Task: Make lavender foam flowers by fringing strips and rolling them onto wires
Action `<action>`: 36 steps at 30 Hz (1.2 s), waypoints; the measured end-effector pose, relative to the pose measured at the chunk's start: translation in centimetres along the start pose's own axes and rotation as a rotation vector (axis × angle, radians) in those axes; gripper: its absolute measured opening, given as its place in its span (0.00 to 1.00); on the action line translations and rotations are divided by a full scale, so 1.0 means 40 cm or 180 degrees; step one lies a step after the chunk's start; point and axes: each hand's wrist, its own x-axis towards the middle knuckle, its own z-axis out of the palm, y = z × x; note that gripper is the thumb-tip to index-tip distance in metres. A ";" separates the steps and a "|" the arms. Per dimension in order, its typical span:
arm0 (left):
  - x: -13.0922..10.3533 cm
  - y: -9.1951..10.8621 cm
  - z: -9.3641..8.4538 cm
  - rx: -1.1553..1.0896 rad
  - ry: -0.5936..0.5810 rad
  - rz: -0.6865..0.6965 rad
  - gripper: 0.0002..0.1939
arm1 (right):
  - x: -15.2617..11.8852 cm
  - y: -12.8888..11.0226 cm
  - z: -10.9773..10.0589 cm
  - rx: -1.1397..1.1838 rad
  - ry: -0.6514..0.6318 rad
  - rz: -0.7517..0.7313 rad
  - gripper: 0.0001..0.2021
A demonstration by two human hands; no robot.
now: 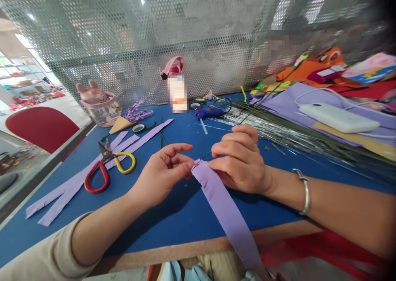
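Observation:
My left hand pinches the top end of a purple fringed strip between thumb and fingers. The strip hangs down past the table's front edge. From that end a thin dark green wire runs into the curled fingers of my right hand, whose thumb lies close to the strip's edge. Red-and-yellow-handled scissors, partly spread, lie left of my left hand on more purple strips.
On the blue table stand a pink-lidded bottle and a roll of green tape. A blue glue gun lies further back. Wire stems, purple sheets and a white power bank cover the right side. Perforated metal panels rise behind.

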 end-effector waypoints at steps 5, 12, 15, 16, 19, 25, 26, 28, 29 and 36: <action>-0.006 0.003 0.010 -0.0005 0.0037 0.0075 0.26 | -0.003 -0.001 -0.003 0.0073 0.0077 -0.0121 0.08; -0.020 0.001 0.017 0.0128 0.0047 0.0300 0.27 | -0.001 -0.004 0.001 0.0112 -0.0024 0.0105 0.10; -0.027 -0.005 0.014 0.0419 0.0011 0.0575 0.25 | 0.004 -0.006 0.004 0.0132 0.0031 0.0138 0.10; -0.030 -0.007 0.012 0.0583 0.0015 0.0709 0.24 | 0.005 -0.005 0.004 0.0138 0.0056 0.0125 0.10; -0.038 -0.013 0.004 0.1245 0.0080 0.1180 0.21 | 0.008 0.001 0.002 0.0084 0.0080 0.0129 0.09; -0.042 -0.010 -0.005 0.1380 0.0086 0.1353 0.27 | 0.009 0.016 -0.004 0.0079 -0.0091 0.0014 0.03; -0.038 -0.008 -0.007 0.1112 0.0028 0.1187 0.26 | 0.008 0.017 -0.006 0.0106 -0.0076 -0.0028 0.04; -0.026 -0.004 -0.010 0.0429 -0.0070 0.0679 0.22 | 0.006 0.018 -0.012 0.0139 -0.0123 -0.0087 0.05; -0.020 -0.002 -0.012 0.0114 -0.0122 0.0362 0.18 | 0.006 0.018 -0.015 0.0139 -0.0192 -0.0113 0.05; -0.001 0.002 -0.014 -0.0159 -0.1111 -0.1157 0.19 | 0.007 0.027 -0.013 -0.0017 0.0057 -0.0605 0.07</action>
